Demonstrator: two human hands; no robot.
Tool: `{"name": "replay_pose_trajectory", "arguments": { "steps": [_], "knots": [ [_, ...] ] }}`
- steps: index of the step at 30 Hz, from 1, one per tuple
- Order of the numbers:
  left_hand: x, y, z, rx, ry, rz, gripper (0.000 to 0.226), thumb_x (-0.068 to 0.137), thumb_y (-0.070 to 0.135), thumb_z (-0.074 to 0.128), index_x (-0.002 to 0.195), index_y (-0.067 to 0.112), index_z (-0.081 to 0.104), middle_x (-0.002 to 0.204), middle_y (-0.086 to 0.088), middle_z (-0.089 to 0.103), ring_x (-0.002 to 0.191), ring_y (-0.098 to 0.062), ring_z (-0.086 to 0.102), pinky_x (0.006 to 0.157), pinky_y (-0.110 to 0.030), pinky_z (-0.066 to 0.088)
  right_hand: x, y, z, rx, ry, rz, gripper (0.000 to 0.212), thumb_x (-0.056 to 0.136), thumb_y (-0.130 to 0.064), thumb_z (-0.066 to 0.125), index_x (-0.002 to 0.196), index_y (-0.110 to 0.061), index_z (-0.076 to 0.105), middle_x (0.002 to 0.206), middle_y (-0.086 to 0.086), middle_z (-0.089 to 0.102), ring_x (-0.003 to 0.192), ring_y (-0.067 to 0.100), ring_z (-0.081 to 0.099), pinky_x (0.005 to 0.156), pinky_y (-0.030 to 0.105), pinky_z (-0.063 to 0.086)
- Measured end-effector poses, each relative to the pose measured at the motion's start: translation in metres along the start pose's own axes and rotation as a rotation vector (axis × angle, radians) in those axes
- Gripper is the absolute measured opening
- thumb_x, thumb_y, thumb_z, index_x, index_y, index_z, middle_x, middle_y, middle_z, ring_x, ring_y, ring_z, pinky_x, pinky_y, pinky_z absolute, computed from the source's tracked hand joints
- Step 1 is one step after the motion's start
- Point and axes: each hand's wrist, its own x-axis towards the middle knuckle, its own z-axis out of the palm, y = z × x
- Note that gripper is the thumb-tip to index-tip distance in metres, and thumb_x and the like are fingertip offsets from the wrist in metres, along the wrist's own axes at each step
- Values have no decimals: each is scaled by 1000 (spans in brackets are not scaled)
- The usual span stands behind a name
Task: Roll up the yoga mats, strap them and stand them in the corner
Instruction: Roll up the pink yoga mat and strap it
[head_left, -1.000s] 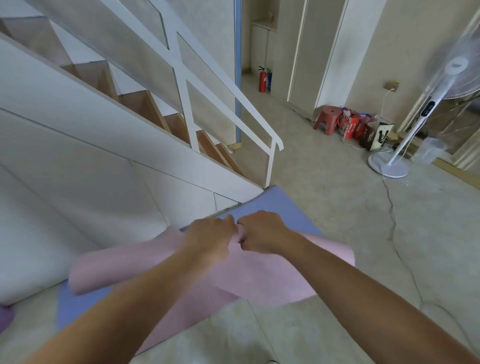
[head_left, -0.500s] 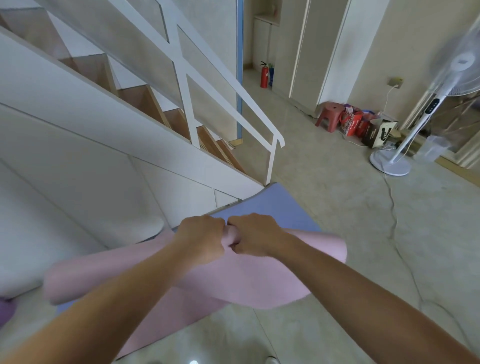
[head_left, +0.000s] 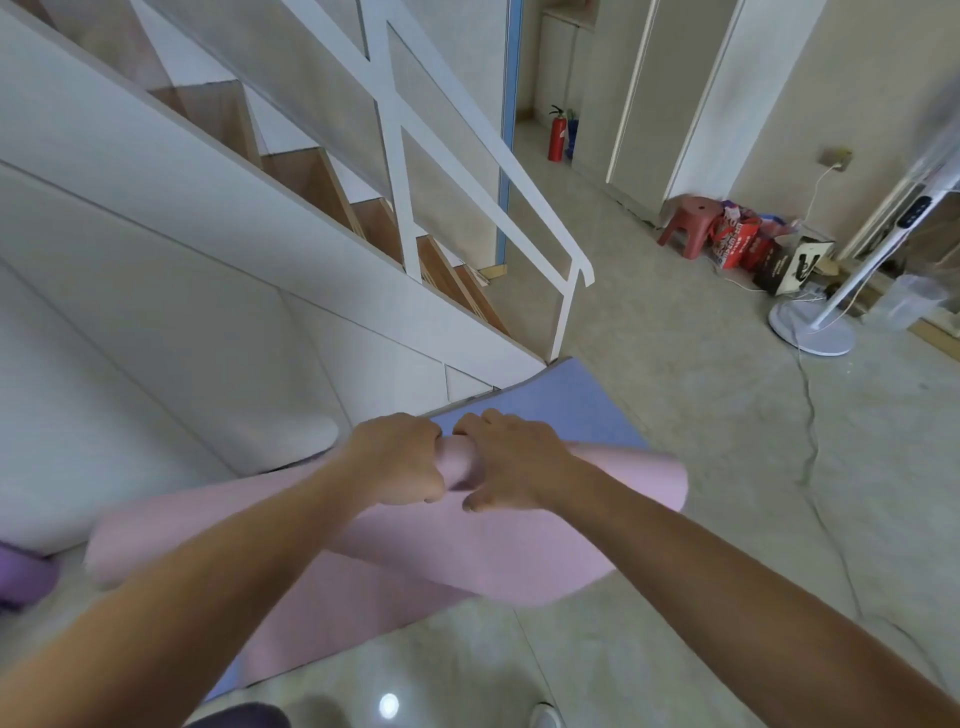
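Both the left hand (head_left: 400, 460) and the right hand (head_left: 511, 462) were clenched side by side around the middle of the pink mat (head_left: 498, 545), lifted above the blue mat (head_left: 566, 397) on the floor, its long axis running crosswise before the person, equally near to both.

Both bare forearms reach forward from the bottom of the view and converge near its middle. The left hand (head_left: 400, 460) is curled into a fist, knuckles up, fingers wrapped down and under. The right hand (head_left: 511, 460) sits just beside it, back upward, fingers spread a little and bent over, with the fingertips (head_left: 470, 506) pointing down toward the person. The two hands nearly touch, a narrow gap between them. Both wrists are roughly straight, and the right forearm appears darker in shade.
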Motion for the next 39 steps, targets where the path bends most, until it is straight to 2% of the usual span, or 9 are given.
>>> {"name": "replay_pose_trajectory", "arguments": {
  "steps": [4,10,14,17,22,27,30,36,39],
  "knots": [
    [5,-8,-8,-240,-198,15,30,63,33,78,86,24,60,80,9,63,71,-15,60,60,-26,43,3,-3,7,-132,147,-29,43,81,-44,67,113,-21,50,96,-3,61,88,23,60,65,33,36],
    [-1,2,8,246,224,64,38,81,26,63,115,19,48,88,5,52,86,-24,62,64,-29,35,16,3,-20,159,-206,23,27,73,-37,71,89,-25,54,80,-8,59,74,17,57,59,29,37],
    [10,-13,-14,-130,-96,8,32,64,32,76,90,23,61,79,8,60,77,-18,62,61,-30,47,4,-1,4,-103,184,-86,64,77,-45,72,132,-27,46,117,-3,58,105,23,55,72,33,36],
    [5,-19,-23,-308,-272,24,35,62,34,81,93,27,66,88,8,70,82,-16,69,75,-35,57,3,-5,1,-133,184,-102,48,82,-46,65,122,-25,49,103,-4,62,93,22,59,65,31,33],
    [-7,-5,-7,312,181,120,55,76,38,70,121,23,43,106,3,59,93,-24,63,65,-30,35,15,-1,-34,149,-166,-45,29,71,-39,75,82,-27,52,83,-6,62,81,19,61,57,29,39],
    [3,-20,-17,-48,-52,29,48,60,41,79,100,24,58,90,9,64,82,-17,63,68,-30,50,2,-5,-10,-79,76,-83,75,71,-52,75,135,-32,40,121,-4,55,110,22,54,78,35,43],
    [4,-25,-23,-291,-268,43,52,52,42,83,98,29,63,93,11,70,84,-14,69,82,-38,59,-5,-7,-4,-112,92,-103,68,75,-51,71,131,-28,41,107,-6,57,99,21,56,71,34,37],
    [-11,-5,-14,297,119,109,68,67,45,77,121,22,41,92,9,47,85,-22,61,65,-30,38,19,0,-34,151,-173,-77,46,61,-49,78,95,-28,56,87,-9,64,83,15,62,71,40,55],
    [-4,-13,-21,157,53,33,57,60,43,77,107,24,53,87,11,56,79,-17,58,64,-28,43,12,-2,-27,55,-77,-97,66,66,-54,77,121,-31,48,106,-8,62,98,19,60,77,38,50]
  ]
}}
